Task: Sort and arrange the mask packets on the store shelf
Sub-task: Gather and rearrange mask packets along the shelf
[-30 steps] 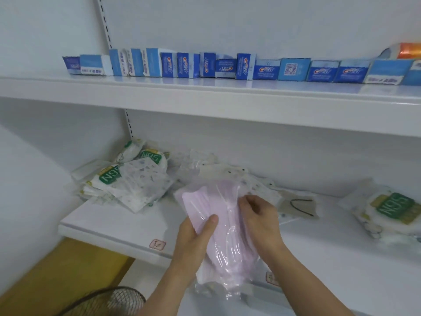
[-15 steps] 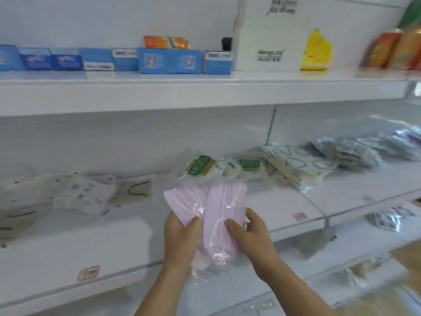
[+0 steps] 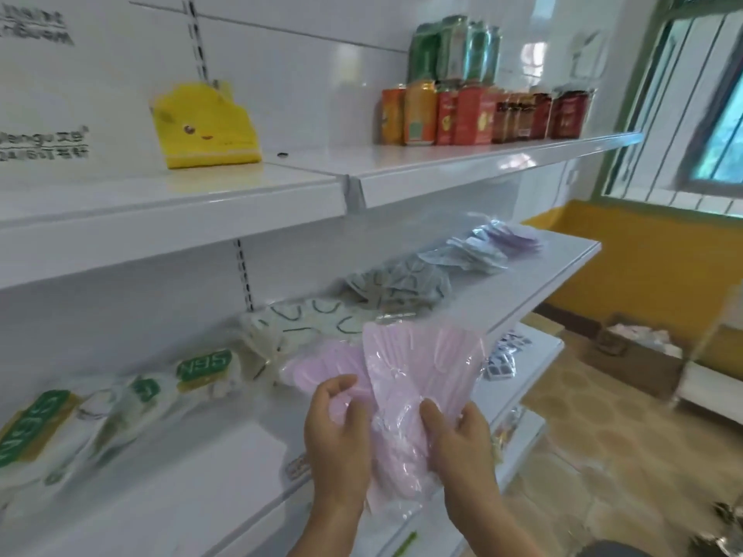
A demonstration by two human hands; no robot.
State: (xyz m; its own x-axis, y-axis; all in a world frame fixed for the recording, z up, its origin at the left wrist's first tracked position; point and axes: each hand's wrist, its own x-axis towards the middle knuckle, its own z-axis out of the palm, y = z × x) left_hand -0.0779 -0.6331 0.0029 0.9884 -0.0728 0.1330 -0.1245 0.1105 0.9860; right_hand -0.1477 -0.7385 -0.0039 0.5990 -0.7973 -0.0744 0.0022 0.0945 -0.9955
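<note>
A white store shelf (image 3: pixel 193 488) runs from the lower left toward a window and yellow wall at the far right, and the person stands close against its front edge. Nearest the camera, both hands hold a fanned bundle of pink mask packets (image 3: pixel 418 379) just above that edge. The left hand (image 3: pixel 335 436) pinches the left side of the bundle between thumb and curled fingers, while the right hand (image 3: pixel 458 440) grips the right side, thumb pressed onto the clear plastic. Held this way, spread like cards, the packets can be squared up or peeled apart one by one, which is probably the point of the two-handed grip.

Just behind the bundle lie cream packets with dark loops (image 3: pixel 305 319), and to the left, green-labelled packets (image 3: pixel 201 365) lean along the back wall. Farther along sit grey-patterned packets (image 3: pixel 402 281), then pale blue ones (image 3: pixel 470 253), and at the far end a lilac pile (image 3: pixel 512 237) (the nearest match in colour, so a likely home for the pink bundle, though the blur makes that a guess). Each kind has its own patch, so sorting looks well advanced.

On the shelf above stand a yellow cartoon pouch (image 3: pixel 205 126) and a row of drink cans (image 3: pixel 482 114).
</note>
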